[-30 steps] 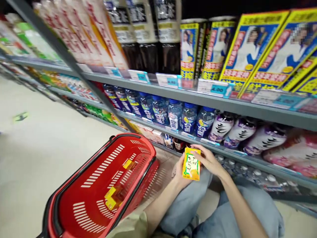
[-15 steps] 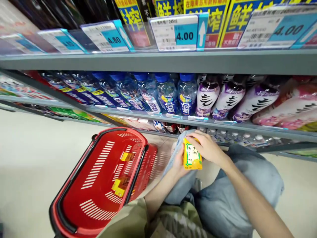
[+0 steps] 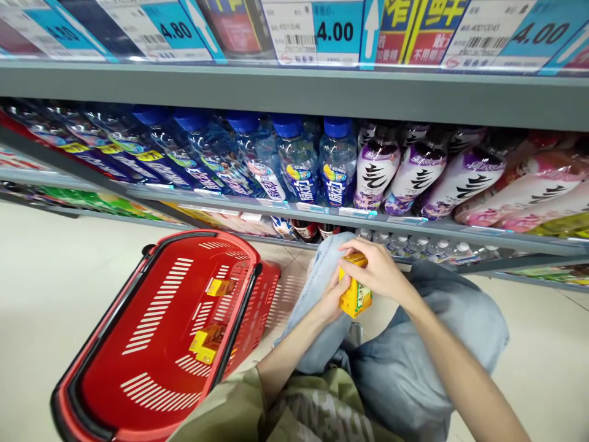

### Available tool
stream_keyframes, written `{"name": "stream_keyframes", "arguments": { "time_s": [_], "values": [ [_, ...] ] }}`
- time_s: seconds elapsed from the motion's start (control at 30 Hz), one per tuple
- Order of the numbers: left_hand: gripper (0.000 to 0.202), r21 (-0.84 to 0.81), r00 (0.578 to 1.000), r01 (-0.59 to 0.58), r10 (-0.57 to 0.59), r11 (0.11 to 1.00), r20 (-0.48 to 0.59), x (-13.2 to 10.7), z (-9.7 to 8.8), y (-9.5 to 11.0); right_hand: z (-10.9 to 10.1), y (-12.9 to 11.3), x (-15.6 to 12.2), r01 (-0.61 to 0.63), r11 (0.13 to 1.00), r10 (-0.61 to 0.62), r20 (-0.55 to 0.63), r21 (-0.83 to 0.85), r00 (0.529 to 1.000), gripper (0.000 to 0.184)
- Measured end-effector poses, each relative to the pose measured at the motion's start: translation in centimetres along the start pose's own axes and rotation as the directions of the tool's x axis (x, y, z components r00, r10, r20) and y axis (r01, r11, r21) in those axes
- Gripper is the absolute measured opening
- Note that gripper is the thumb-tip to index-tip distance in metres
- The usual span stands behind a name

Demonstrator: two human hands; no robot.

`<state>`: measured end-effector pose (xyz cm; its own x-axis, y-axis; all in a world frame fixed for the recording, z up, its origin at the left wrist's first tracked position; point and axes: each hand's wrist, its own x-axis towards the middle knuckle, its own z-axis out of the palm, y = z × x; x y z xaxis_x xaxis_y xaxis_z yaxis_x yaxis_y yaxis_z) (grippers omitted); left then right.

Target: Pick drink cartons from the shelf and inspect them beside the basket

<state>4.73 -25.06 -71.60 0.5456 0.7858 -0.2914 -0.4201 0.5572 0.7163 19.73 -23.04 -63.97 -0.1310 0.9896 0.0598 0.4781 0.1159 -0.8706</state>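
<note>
Between my knees I hold a small yellow drink carton (image 3: 355, 296), tilted so that its front and one side show. My left hand (image 3: 332, 298) grips its left side, with the thumb against the carton. From above, my right hand (image 3: 373, 265) closes over the upper end, and its fingers cover part of the top. To my left on the floor stands a red shopping basket (image 3: 156, 307). Inside it lie a small yellow box (image 3: 219, 286) and further yellow boxes (image 3: 205, 345) near its right wall.
In front runs a grey shelf (image 3: 276, 92) with price tags (image 3: 334, 31) along its edge. Below it stand blue-capped bottles (image 3: 338, 162) and purple-labelled bottles (image 3: 377, 166). Small clear bottles (image 3: 421, 245) fill the bottom level beyond my knees.
The carton has been turned in my hands, from its front facing me to a side and edge showing. The view has shifted, so shelf and basket appear further left and higher.
</note>
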Motion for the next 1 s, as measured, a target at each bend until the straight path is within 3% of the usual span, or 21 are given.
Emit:
{"name": "stream_keyframes", "arguments": {
  "time_s": [0.17, 0.27, 0.4, 0.5, 0.57, 0.63, 0.7, 0.77, 0.87, 0.93, 1.0],
  "values": [
    [0.093, -0.05, 0.989, 0.069, -0.062, 0.996, 0.134, -0.2, -0.5, 1.3, 0.3, 0.7, 0.5, -0.01, 0.96, 0.041, -0.104, 0.279, 0.994, 0.015],
    [0.097, -0.033, 0.987, 0.033, -0.027, 0.999, 0.159, -0.3, -0.6, 1.3, 0.0, 0.7, 0.8, -0.033, 0.929, 0.092, -0.144, 0.367, 0.985, 0.017],
    [0.117, 0.072, 0.973, -0.191, 0.179, 0.979, 0.147, -0.2, -0.8, 0.6, -0.1, 0.4, 0.9, -0.074, 0.91, 0.147, -0.15, 0.408, 0.978, 0.031],
    [0.134, 0.266, 0.901, -0.434, 0.414, 0.861, 0.128, 0.0, -1.2, -0.1, 0.7, 0.5, 0.9, -0.118, 0.848, 0.236, -0.168, 0.516, 0.957, 0.048],
    [0.142, 0.429, 0.86, -0.496, 0.494, 0.755, 0.125, 0.2, -1.5, -0.3, 1.6, 0.7, 1.0, -0.175, 0.723, 0.346, -0.131, 0.668, 0.929, 0.058],
    [0.135, 0.557, 0.86, -0.47, 0.498, 0.684, 0.115, 0.3, -1.7, -0.3, 2.6, 1.1, 1.2, -0.264, 0.509, 0.494, -0.028, 0.819, 0.869, 0.065],
    [0.117, 0.621, 0.878, -0.413, 0.472, 0.666, 0.078, 0.3, -1.7, -0.2, 3.3, 1.3, 1.4, -0.326, 0.264, 0.63, 0.094, 0.908, 0.771, 0.062],
    [0.102, 0.627, 0.897, -0.36, 0.442, 0.691, 0.027, 0.2, -1.5, -0.2, 3.5, 1.5, 1.6, -0.325, 0.094, 0.723, 0.16, 0.941, 0.672, 0.053],
    [0.091, 0.575, 0.919, -0.311, 0.393, 0.757, -0.02, 0.1, -1.2, -0.1, 3.3, 1.6, 1.8, -0.274, -0.038, 0.772, 0.202, 0.961, 0.602, 0.049],
    [0.088, 0.527, 0.928, -0.301, 0.371, 0.795, -0.03, 0.1, -1.2, 0.0, 3.0, 1.5, 1.7, -0.27, -0.086, 0.763, 0.238, 0.959, 0.601, 0.052],
    [0.088, 0.487, 0.934, -0.292, 0.355, 0.823, -0.04, 0.1, -1.3, 0.0, 2.9, 1.5, 1.6, -0.271, -0.087, 0.735, 0.245, 0.959, 0.632, 0.054]
  ]
}}
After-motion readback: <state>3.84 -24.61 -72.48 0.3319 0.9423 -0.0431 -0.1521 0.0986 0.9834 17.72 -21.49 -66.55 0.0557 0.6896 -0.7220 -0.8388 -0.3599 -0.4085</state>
